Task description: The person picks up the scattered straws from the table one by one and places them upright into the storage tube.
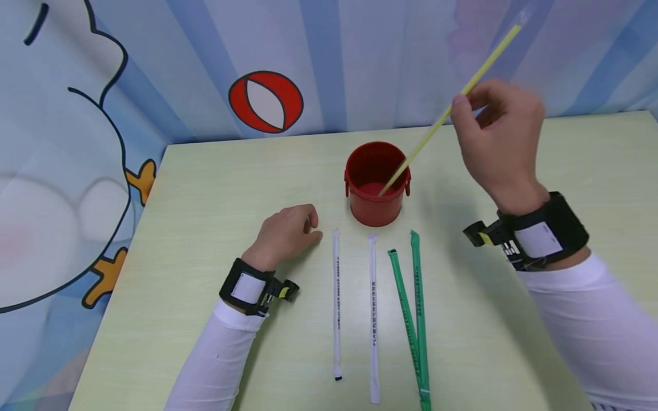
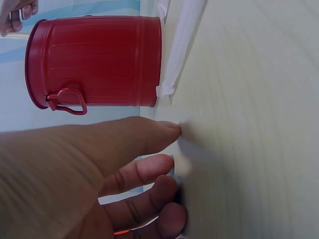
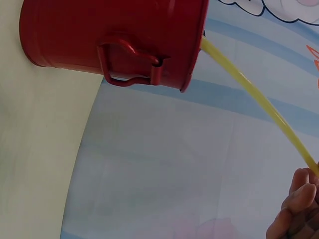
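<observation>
My right hand (image 1: pixel 502 140) pinches a yellow drinking straw (image 1: pixel 434 128) between thumb and fingers. The straw slants, its lower end inside a small red bucket (image 1: pixel 375 206) and its upper end, which looks clear, high at the right. In the right wrist view the straw (image 3: pixel 259 96) passes over the bucket's rim. My left hand (image 1: pixel 285 235) rests on the table left of the bucket, fingers loosely curled around nothing. Right of it lies a white paper-wrapped straw (image 1: pixel 336 308), with another white wrapped straw (image 1: pixel 373 325) alongside. Two green wrapped straws (image 1: pixel 418 302) lie further right, touching near their lower ends.
A pale wooden table (image 1: pixel 180 228) carries everything. Behind it hangs a blue striped cloth (image 1: pixel 360 63) with a red-and-white ball print. A printed cartoon figure (image 1: pixel 56 188) stands along the left side. The bucket has small side handles (image 2: pixel 70 101).
</observation>
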The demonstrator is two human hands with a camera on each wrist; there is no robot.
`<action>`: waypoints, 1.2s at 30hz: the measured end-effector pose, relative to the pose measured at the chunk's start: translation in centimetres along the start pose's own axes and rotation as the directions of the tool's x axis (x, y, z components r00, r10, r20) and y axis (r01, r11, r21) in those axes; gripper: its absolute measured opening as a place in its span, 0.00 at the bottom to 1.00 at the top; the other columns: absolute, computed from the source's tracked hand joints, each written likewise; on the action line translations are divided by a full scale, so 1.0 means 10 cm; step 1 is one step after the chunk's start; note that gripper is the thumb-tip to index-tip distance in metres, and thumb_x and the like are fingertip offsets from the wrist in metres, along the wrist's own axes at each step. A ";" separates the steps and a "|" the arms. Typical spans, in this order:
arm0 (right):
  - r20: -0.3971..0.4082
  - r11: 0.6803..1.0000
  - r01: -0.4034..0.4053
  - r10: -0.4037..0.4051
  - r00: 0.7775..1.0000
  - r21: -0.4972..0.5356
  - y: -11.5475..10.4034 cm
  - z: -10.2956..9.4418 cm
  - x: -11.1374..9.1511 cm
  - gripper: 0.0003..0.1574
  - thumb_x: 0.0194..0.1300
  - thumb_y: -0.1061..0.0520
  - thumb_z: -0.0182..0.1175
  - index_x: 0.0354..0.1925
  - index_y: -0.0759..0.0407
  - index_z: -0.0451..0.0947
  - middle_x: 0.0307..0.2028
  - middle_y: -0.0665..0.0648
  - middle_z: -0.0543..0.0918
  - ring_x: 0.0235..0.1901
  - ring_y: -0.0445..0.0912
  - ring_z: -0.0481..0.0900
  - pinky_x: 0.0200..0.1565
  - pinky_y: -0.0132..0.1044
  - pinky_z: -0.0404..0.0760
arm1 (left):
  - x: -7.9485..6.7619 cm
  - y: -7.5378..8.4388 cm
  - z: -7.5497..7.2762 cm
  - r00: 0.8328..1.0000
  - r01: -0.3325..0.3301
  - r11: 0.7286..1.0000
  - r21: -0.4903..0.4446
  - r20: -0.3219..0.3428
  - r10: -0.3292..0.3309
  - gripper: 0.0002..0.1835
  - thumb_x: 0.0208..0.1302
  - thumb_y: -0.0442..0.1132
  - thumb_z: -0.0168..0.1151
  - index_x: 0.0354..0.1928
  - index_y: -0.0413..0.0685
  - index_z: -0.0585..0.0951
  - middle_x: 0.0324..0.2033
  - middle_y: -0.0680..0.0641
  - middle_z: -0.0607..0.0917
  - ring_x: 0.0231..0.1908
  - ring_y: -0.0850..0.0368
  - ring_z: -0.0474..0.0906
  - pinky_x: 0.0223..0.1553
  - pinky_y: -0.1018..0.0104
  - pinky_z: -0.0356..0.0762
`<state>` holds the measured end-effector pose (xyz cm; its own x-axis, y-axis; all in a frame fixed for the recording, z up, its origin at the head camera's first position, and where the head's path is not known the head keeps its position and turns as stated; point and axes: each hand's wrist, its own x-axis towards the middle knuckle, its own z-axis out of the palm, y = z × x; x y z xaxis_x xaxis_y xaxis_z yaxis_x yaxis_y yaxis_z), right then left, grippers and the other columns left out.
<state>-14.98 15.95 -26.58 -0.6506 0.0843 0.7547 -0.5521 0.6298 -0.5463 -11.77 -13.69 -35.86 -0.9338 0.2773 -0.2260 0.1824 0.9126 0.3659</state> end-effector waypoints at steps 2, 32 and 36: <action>0.018 0.999 -0.042 0.043 0.999 -0.027 0.01 0.03 -0.03 0.17 0.62 0.55 0.55 0.31 0.68 0.83 0.24 0.59 0.82 0.17 0.27 0.64 0.26 0.26 0.63 | 0.00 0.00 0.00 1.000 0.001 1.000 0.001 0.001 -0.001 0.08 0.58 0.44 0.61 0.35 0.50 0.74 0.25 0.49 0.75 0.26 0.54 0.70 0.27 0.64 0.66; 0.181 0.959 -0.219 0.252 0.951 -0.180 0.06 0.25 -0.28 0.24 0.65 0.46 0.49 0.37 0.63 0.83 0.31 0.58 0.85 0.23 0.44 0.72 0.26 0.36 0.65 | 0.01 -0.02 0.02 1.000 -0.003 1.000 0.007 -0.004 0.003 0.08 0.58 0.44 0.61 0.35 0.50 0.74 0.25 0.49 0.75 0.26 0.55 0.70 0.27 0.64 0.66; 0.208 0.955 -0.231 0.268 0.941 -0.187 0.06 0.25 -0.27 0.25 0.65 0.45 0.49 0.38 0.63 0.83 0.32 0.59 0.84 0.23 0.46 0.73 0.27 0.38 0.66 | 0.01 -0.02 0.01 1.000 -0.007 1.000 0.003 -0.006 0.007 0.08 0.58 0.44 0.61 0.35 0.50 0.74 0.25 0.49 0.75 0.26 0.54 0.70 0.27 0.64 0.66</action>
<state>-14.88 14.17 -29.93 -0.8683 0.0875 0.4883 -0.2800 0.7261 -0.6280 -11.86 -13.75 -36.07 -0.9344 0.2816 -0.2183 0.1897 0.9118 0.3643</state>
